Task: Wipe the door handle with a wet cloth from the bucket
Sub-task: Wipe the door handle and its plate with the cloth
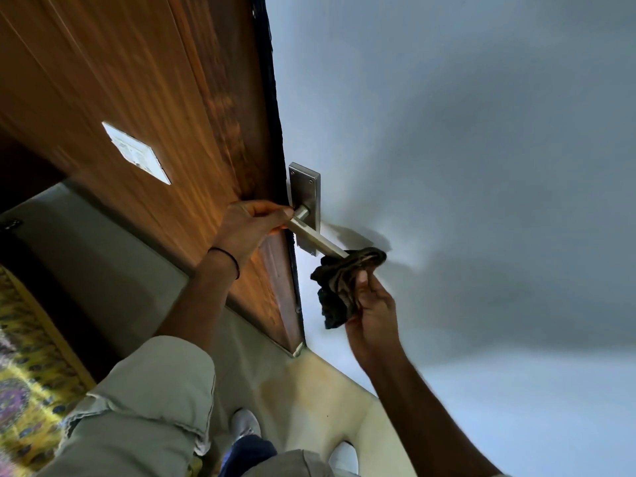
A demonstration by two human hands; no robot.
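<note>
A silver lever door handle [318,239] on a metal backplate [305,192] sticks out from the white door [447,166]. My left hand [248,228] grips the lever near its pivot, thumb on top. A dark brown crumpled cloth [340,287] is wrapped over the lever's free end. My right hand [373,309] holds this cloth from below, fingers pinched on it. No bucket is in view.
A wooden panel [155,108] with a white switch plate [136,153] stands to the left of the door edge. Grey floor [268,366] lies below, with my shoes [245,423]. A yellow patterned rug [24,390] is at the far left.
</note>
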